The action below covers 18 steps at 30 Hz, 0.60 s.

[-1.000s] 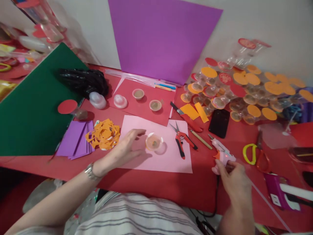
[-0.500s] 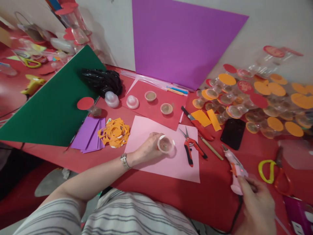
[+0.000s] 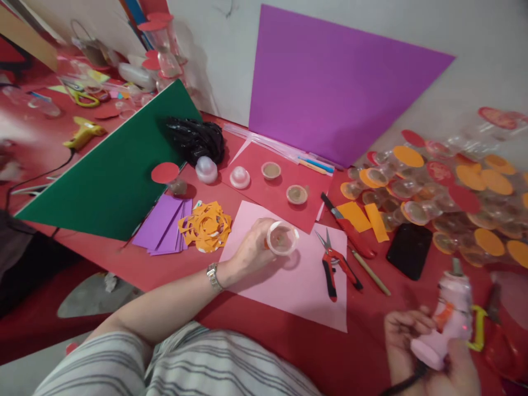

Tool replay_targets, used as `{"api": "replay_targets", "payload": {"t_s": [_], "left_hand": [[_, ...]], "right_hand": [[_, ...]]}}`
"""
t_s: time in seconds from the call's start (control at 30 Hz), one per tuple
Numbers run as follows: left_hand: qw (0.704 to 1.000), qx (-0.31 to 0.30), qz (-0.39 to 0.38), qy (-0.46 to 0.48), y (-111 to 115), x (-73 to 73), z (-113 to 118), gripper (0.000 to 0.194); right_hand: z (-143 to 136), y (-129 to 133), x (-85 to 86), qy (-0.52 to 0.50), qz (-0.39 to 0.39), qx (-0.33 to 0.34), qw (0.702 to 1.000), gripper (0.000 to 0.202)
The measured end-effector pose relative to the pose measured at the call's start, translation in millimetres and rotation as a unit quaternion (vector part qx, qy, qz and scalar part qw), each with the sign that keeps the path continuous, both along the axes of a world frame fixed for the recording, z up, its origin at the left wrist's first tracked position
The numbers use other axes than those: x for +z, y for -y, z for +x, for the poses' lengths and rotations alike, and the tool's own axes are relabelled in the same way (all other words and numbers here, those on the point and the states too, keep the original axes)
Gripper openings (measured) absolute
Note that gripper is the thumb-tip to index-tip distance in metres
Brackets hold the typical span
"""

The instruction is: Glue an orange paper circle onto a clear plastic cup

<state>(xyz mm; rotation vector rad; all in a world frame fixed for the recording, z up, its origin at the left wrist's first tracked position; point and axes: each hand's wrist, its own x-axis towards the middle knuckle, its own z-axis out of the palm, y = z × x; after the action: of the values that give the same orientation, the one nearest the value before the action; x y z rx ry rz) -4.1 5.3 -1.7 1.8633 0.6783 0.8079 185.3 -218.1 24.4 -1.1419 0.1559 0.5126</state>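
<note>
My left hand [image 3: 259, 247], with a metal watch at the wrist, is closed round a small clear plastic cup [image 3: 282, 238]. The cup is above a pink sheet of paper [image 3: 289, 291], its round mouth facing up towards me. At the lower right my right hand [image 3: 429, 352] holds a pink glue gun [image 3: 447, 313], its nozzle pointing up and away from me and its black cord trailing below. Red-handled snips [image 3: 336, 264] lie with blades apart on the pink sheet, to the right of the cup.
Small cups [image 3: 297, 194] and a clear dome piece [image 3: 240, 177] stand behind on red card. Orange cut-outs [image 3: 206, 228] and purple strips [image 3: 165, 223] lie left, beside a green board [image 3: 119, 170]. A black phone [image 3: 410, 251] and yellow-handled scissors [image 3: 478, 327] are right, below stacked plastic cups [image 3: 408, 190].
My right hand has taken up the glue gun from the table and raised it, turning its nozzle upward. My left hand still holds the cup, raised slightly. The view has shifted left.
</note>
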Motion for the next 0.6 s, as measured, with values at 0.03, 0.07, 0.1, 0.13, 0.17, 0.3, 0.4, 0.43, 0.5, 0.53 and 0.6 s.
{"api": "replay_targets", "payload": {"t_s": [0.03,0.07,0.1,0.13,0.17,0.3,0.4,0.43,0.5,0.53,0.6], "left_hand": [[1.000,0.010,0.010,-0.007,-1,-0.9,-2,0.007],[0.999,0.018,0.021,-0.019,-2,-1.5,-4,0.007],[0.999,0.024,0.031,-0.028,-4,-1.8,-6,0.007],[0.998,0.028,0.039,-0.032,-5,-1.7,-8,0.007],[0.998,0.029,0.045,-0.029,-6,-1.5,-10,0.006],[0.996,0.062,0.067,0.008,-10,-0.9,-13,0.008],[0.994,0.085,0.068,0.024,-13,-1.7,-15,0.011],[0.994,0.083,0.060,0.031,-14,-1.9,-15,0.011],[0.995,0.076,0.041,0.044,-16,-1.7,-16,0.013],[0.996,0.075,0.031,0.048,-17,-1.3,-16,0.016],[0.996,0.074,0.020,0.049,-19,-0.3,-17,0.022]], "right_hand": [[-4,-7,0.5,-0.024,0.003,-0.002,1.000,0.031],[-8,-13,-0.1,-0.039,-0.010,0.002,0.999,0.032],[-13,-18,-1.5,-0.040,-0.038,0.017,0.998,0.033],[-19,-24,-3.4,-0.031,-0.069,0.040,0.996,0.035],[-24,-29,-5.4,-0.015,-0.091,0.074,0.993,0.037],[-41,-50,-13.7,0.073,-0.071,0.252,0.962,0.023],[-46,-59,-27.4,0.123,-0.065,0.348,0.927,0.027],[-47,-59,-34.0,0.133,-0.081,0.372,0.915,0.030],[-47,-56,-47.9,0.141,-0.108,0.426,0.887,0.035],[-47,-53,-54.1,0.150,-0.113,0.419,0.888,0.035],[-47,-48,-62.7,0.157,-0.115,0.410,0.891,0.036]]}}
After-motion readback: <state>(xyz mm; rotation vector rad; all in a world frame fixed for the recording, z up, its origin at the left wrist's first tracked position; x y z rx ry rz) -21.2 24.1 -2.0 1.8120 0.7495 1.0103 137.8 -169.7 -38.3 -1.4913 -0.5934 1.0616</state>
